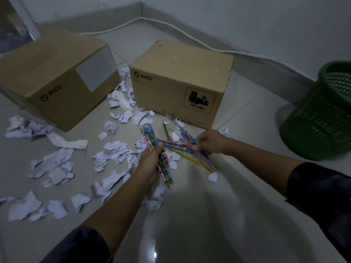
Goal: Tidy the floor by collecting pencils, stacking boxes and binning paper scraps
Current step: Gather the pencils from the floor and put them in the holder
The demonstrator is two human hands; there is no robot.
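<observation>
Head view: both boxes (pixel 180 82) read PICO, one UN 3481; left hand (pixel 150 164) grips a pencil bundle (pixel 152 137), right hand (pixel 210 141) seemingly pinches crossed pencils (pixel 188 150).

Dim light here, a pale glossy tiled floor (pixel 199 215) catching a soft sheen near the bottom. Plain grey-white walls (pixel 247 21) meet in a corner at the top, a darker skirting (pixel 218 37) along their base. A white cable (pixel 171 28) trails along the floor's far edge.
</observation>
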